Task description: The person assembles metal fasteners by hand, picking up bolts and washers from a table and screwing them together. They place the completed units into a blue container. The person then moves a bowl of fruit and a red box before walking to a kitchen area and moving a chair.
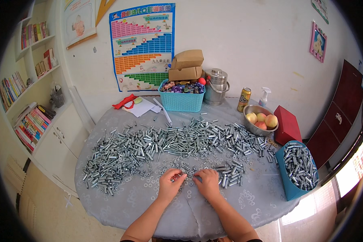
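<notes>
Both hands rest palm-down on the grey patterned tablecloth (129, 201) of a round table, close together at its near edge. The left hand (170, 182) has its fingers curled, pinching at small metal nuts and washers (165, 165) scattered just under and ahead of it; what exactly sits between the fingertips is too small to tell. The right hand (207, 181) lies beside it, fingers bent down onto the same scatter, and whether it grips anything cannot be told. Just right of the right hand, touching distance away, sits a small heap of steel sleeve bolts (230, 173).

Beyond both hands a wide band of the same silver bolts (161, 143) runs across the table from left to right, far too many to count. One blue bin (291, 189) at the right edge is filled with more bolts.

Further back: one teal plastic basket (181, 101) of wrapped sweets, two cardboard boxes (186, 64) stacked behind it, one steel lidded pot (217, 86), one drink can (243, 99), one spray bottle (264, 96), one metal bowl (254, 126) holding four peaches, one red box (288, 125), and white papers (143, 107) with a red tool on them. The bolt band lies between the hands and all of these
</notes>
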Demonstrator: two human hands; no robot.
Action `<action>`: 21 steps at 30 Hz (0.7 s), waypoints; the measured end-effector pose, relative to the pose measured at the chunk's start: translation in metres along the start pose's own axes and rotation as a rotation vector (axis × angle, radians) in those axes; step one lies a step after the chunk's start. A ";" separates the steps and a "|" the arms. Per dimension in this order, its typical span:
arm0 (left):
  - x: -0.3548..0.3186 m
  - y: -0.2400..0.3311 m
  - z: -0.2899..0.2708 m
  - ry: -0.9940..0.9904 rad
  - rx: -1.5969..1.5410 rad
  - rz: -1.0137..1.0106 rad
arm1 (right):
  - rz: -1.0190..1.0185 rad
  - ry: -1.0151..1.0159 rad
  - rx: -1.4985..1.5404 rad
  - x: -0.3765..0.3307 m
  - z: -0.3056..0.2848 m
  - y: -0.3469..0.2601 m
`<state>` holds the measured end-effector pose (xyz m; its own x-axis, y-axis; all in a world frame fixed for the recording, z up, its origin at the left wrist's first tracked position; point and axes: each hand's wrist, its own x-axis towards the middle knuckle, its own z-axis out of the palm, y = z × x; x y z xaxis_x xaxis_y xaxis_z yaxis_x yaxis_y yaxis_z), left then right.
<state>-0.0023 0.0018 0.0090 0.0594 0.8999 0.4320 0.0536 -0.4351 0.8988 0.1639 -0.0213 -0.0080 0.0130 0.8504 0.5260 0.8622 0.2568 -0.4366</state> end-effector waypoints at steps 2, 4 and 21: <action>0.000 -0.001 0.000 0.000 -0.011 -0.011 | 0.016 -0.004 -0.024 0.000 0.000 -0.001; 0.000 -0.001 -0.001 -0.011 -0.005 -0.016 | 0.037 -0.020 -0.002 0.001 -0.003 -0.004; 0.000 0.001 -0.005 0.010 -0.629 -0.633 | 0.514 -0.088 1.158 -0.010 -0.011 -0.010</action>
<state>-0.0068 0.0017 0.0107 0.1953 0.9674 -0.1615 -0.4837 0.2383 0.8422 0.1607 -0.0376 -0.0004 0.1414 0.9870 0.0760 -0.1783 0.1009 -0.9788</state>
